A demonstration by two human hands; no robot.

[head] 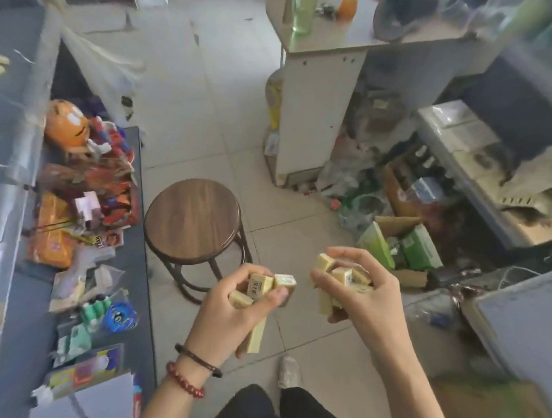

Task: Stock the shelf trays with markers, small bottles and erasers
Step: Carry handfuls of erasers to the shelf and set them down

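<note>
Erasers (271,287), small cream blocks, fill both our hands above the tiled floor (190,113). Our left hand (229,309) and right hand (356,294) each curl fingers tightly around a loose bunch. Overfull grips could let some slip and scatter near the stool (192,218).

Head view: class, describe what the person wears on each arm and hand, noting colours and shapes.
The left wrist carries a thin black band and a bracelet of round red-brown beads. The right wrist is bare. No sleeves or gloves show on either arm.
</note>
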